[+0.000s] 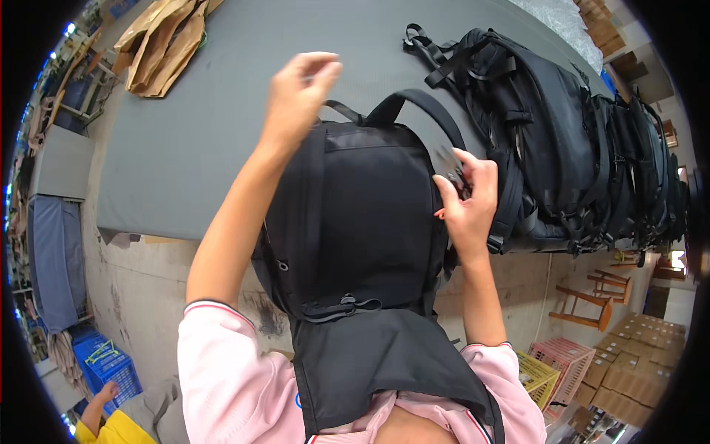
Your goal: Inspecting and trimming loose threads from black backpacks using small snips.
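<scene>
In front of me a black backpack point(377, 214) lies at the table's near edge, its top toward the far side and its lower end against my black apron point(370, 355). A webbing handle loop point(425, 100) rises from its top. Above the backpack's upper left corner is my left hand point(296, 96), thumb and fingers drawn together; whatever they pinch, if anything, is too small to make out. My right hand point(477, 200) is closed round small dark thread snips point(457, 174) at the backpack's right side. The snips are blurred and partly hidden by the fingers.
More black backpacks point(547, 126) stand in a row along the right of the grey table point(222, 96). Brown paper point(163, 44) lies at the far left. Wooden stools point(584, 307), plastic crates point(558, 362) and cartons point(640, 362) are at lower right. Another person's yellow sleeve point(129, 428) shows at lower left.
</scene>
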{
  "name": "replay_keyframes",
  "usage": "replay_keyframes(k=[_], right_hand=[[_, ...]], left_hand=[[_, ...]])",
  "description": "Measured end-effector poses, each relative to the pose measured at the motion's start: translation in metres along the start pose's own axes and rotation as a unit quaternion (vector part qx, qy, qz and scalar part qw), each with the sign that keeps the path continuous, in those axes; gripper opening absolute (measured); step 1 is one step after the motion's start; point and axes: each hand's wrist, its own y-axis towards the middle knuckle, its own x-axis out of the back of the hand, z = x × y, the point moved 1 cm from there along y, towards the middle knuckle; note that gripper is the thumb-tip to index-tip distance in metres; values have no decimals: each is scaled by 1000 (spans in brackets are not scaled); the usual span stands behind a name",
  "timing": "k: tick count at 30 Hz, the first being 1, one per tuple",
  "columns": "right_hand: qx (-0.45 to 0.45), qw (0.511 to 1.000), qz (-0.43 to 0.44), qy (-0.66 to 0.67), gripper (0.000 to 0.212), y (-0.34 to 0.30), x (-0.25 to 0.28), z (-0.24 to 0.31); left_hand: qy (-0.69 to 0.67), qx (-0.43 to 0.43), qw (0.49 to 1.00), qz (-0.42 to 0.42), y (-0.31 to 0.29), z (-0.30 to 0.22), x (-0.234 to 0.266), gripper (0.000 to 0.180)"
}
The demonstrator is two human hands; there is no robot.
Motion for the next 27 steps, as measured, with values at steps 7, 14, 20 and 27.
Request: replay_keyframes(k=[7,14,20,27], right_hand=[[-87,994,32,-60,33,-23,34,-93],[-81,989,51,-114,32,-43,45,-112],[-306,886,89,336,10,-29,63,-75],[-353,817,107,444,15,19,35,-44]], left_hand=[[165,25,986,-29,-86,16,47,24],[344,-12,939,1,-137,31,43,37],[392,-107,913,-14,-118,12,14,40],[335,-197,918,82,-76,-1,-36,34]])
